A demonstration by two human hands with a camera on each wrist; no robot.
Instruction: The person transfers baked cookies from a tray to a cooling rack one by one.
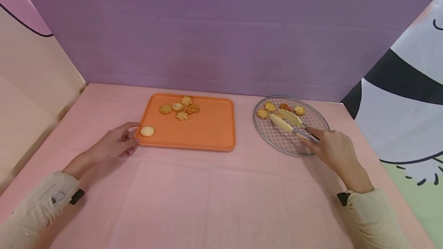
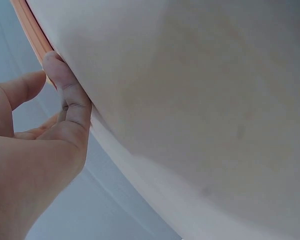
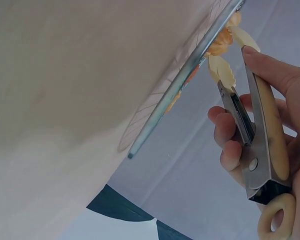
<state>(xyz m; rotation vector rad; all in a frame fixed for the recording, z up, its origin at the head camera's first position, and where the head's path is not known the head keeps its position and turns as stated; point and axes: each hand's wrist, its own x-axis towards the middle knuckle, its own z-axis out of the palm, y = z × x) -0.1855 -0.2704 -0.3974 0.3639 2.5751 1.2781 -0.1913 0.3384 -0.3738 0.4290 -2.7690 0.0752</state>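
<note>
My left hand (image 1: 115,141) touches the left edge of an orange tray (image 1: 207,126), its thumb and fingers apart. A plain round cookie (image 1: 147,131) lies by that edge, and several cookies, among them a swirled one (image 1: 182,115) and a pretzel-shaped one (image 1: 192,109), are grouped farther back. With my right hand (image 1: 333,147) I grip pale-tipped metal tongs (image 3: 262,135) over a round wire rack (image 1: 294,137). The parted tong tips straddle a partly hidden cookie (image 1: 278,115). Beside them on the rack lie swirled cookies (image 1: 263,113), a brown cookie (image 1: 285,107) and a yellow cookie (image 1: 299,110).
A pink cloth (image 1: 207,195) covers the table, with a strip of it between tray and rack. Behind stands a purple backdrop (image 1: 207,41). A printed panel (image 1: 405,107) rises on the right, and a pale panel (image 1: 31,80) on the left.
</note>
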